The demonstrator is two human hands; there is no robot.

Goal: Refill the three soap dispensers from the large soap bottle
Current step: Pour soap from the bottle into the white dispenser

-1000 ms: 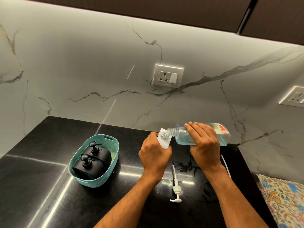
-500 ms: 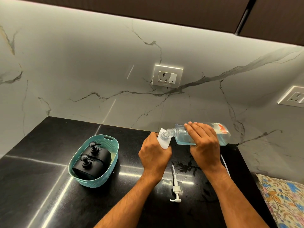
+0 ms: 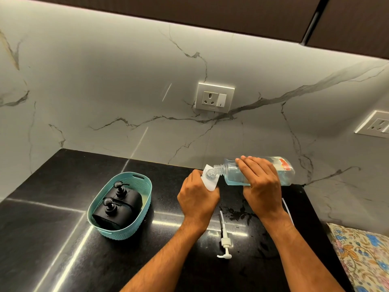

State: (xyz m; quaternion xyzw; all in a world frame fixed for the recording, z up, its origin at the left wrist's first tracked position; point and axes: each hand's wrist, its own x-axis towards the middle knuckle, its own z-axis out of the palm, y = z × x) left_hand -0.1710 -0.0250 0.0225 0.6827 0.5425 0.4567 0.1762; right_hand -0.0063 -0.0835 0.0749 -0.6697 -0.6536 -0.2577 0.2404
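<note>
Right hand (image 3: 261, 186) fingers curl over tipped soap bottle (image 3: 284, 171); left hand (image 3: 197, 197) grips white dispenser (image 3: 208, 183); likely slick, hold mid-body

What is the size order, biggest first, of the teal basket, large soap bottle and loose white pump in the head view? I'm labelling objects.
1. teal basket
2. large soap bottle, partly hidden by the right hand
3. loose white pump

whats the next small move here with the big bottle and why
Probably hold the tilt a little more. The right hand holds the large soap bottle nearly level, its neck at the white dispenser gripped by the left hand, and blue soap remains inside.
</note>
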